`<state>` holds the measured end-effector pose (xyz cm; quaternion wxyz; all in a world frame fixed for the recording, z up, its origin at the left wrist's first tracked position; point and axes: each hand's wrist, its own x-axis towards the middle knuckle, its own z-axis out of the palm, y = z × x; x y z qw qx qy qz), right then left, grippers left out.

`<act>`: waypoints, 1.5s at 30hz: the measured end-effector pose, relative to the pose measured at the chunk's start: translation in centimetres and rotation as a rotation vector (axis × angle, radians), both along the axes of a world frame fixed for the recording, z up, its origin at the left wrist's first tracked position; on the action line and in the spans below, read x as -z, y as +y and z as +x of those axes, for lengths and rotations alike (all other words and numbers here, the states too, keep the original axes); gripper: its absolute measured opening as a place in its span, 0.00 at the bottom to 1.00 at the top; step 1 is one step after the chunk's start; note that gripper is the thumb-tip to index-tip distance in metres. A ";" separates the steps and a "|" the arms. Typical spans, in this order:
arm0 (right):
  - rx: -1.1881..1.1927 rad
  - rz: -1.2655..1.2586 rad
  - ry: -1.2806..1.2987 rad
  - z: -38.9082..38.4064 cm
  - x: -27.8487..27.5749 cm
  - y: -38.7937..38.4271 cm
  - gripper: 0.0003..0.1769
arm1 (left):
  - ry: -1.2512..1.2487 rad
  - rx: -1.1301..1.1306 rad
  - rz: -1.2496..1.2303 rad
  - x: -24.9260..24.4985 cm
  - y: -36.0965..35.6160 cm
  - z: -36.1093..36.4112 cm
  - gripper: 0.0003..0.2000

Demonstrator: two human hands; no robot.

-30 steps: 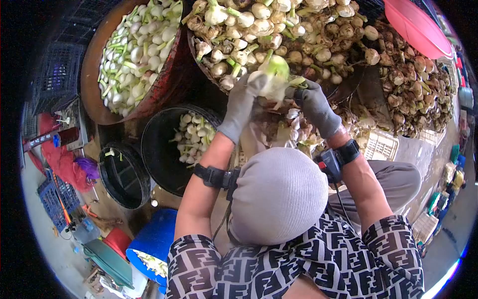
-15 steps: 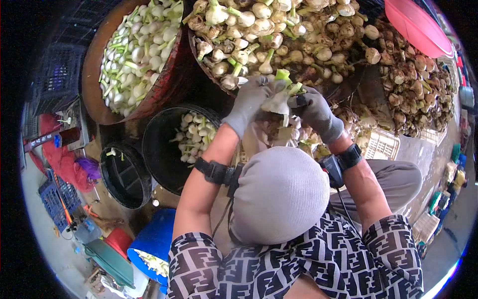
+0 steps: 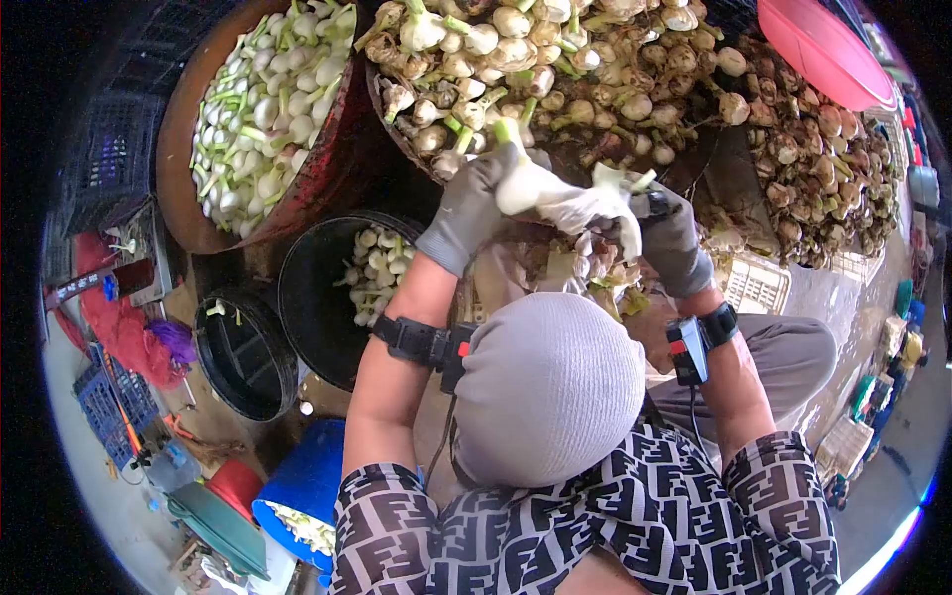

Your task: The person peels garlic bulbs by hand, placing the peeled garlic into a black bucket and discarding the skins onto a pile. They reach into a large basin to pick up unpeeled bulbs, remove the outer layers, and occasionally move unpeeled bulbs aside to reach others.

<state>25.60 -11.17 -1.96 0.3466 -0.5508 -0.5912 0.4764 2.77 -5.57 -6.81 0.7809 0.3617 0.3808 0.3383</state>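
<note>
My gloved left hand (image 3: 468, 210) is closed around a white garlic bulb (image 3: 518, 188), whose cut green stem points up and away. From the bulb, pale outer garlic skin (image 3: 580, 210) stretches across to my gloved right hand (image 3: 674, 238), which pinches the far end of it. A small dark piece (image 3: 655, 204) shows at the right fingertips; I cannot tell what it is. Beyond both hands lies a big heap of unpeeled garlic (image 3: 555, 84) with brownish skins. Below them, loose peelings (image 3: 605, 273) are piled up near the knees.
A large tub (image 3: 178, 188) at the left holds cleaned white bulbs. Nearer stands a black bucket (image 3: 297, 288) with more bulbs, beside a smaller black bucket (image 3: 248, 397). More dirty garlic (image 3: 828, 178) is heaped at the right below a pink basin (image 3: 828, 55). A blue bucket (image 3: 322, 451) sits lower left.
My hands have moved apart, the left to the left with the bulb and the right to the right. The outer skin is now pulled out between them, baring the bulb's white side.
</note>
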 end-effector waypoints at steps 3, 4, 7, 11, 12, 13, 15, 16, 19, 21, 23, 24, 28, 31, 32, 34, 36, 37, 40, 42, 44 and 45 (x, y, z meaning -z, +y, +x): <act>0.018 0.082 -0.089 2.0 1.6 -1.6 0.10 | -0.753 -0.275 -0.574 1.7 0.7 -0.5 0.24; -0.064 0.279 -0.264 2.5 1.5 -2.0 0.06 | -0.771 -0.315 -0.607 1.5 0.9 -0.6 0.25; -0.057 0.128 -0.258 3.9 -0.1 -4.6 0.06 | -0.875 -0.326 -0.598 1.8 1.2 -1.1 0.26; -0.246 0.152 -0.215 7.1 0.6 -7.7 0.09 | -0.635 -0.492 -0.529 1.1 1.0 -1.6 0.23; -0.335 0.145 -0.236 8.1 1.0 -8.3 0.09 | -0.638 -0.540 -0.543 1.9 1.5 -2.4 0.23; -0.424 0.137 -0.255 7.4 0.1 -8.0 0.10 | -0.640 -0.589 -0.558 2.1 2.3 -3.3 0.23; -0.491 -0.355 -0.467 5.0 -3.6 -6.4 0.16 | -0.582 -0.802 -0.387 1.8 4.4 -5.7 0.25; -0.552 -0.392 -0.709 4.9 -2.8 -5.8 0.17 | -0.761 -0.828 -0.308 1.3 5.3 -8.0 0.26; -0.272 -0.276 -0.702 4.9 -0.8 -2.8 0.20 | -1.165 -0.749 -0.093 0.1 7.4 -13.5 0.28; -0.103 -0.240 -0.518 6.6 3.6 0.4 0.18 | -1.050 -0.727 -0.074 -0.5 7.5 -14.0 0.29; -0.095 -0.112 -0.774 5.9 5.9 4.3 0.16 | -0.856 -0.737 -0.135 -0.8 6.8 -12.2 0.24; -0.146 -0.021 -1.025 5.4 7.0 6.1 0.16 | -0.802 -0.683 -0.164 -0.4 6.2 -11.4 0.23; -0.319 -0.442 -1.101 5.6 15.7 9.7 0.23 | -0.668 -0.639 -0.346 1.7 3.3 -8.1 0.21; -0.384 -0.374 -1.077 5.4 14.9 9.5 0.21 | -0.421 -0.613 -0.255 1.6 1.7 -6.0 0.19; -0.333 -0.327 -1.038 5.5 12.8 9.0 0.21 | -0.304 -0.539 -0.193 1.7 1.5 -5.3 0.19; -0.186 -0.296 -0.902 5.5 10.8 8.2 0.19 | -0.071 -0.387 -0.068 1.4 1.2 -3.7 0.19; 0.010 -0.328 -0.701 5.8 10.3 7.2 0.16 | 0.260 -0.160 0.188 -0.6 1.0 -1.2 0.22; 0.053 -0.378 -0.452 5.1 9.0 6.9 0.15 | 0.425 -0.042 0.319 -1.5 1.0 0.1 0.24; 0.182 -0.472 0.200 1.7 4.2 5.4 0.13 | 0.640 0.079 0.889 0.6 0.4 2.7 0.41; 0.223 -0.503 0.364 -0.1 3.5 4.7 0.14 | 0.716 0.157 0.844 1.1 -0.1 3.1 0.41; 0.220 -0.493 0.466 -2.3 2.2 4.2 0.13 | 0.740 0.176 0.799 0.5 -0.5 2.8 0.39; 0.225 -0.513 0.431 -3.1 1.7 3.9 0.13 | 0.769 0.184 0.805 0.1 -0.8 2.7 0.38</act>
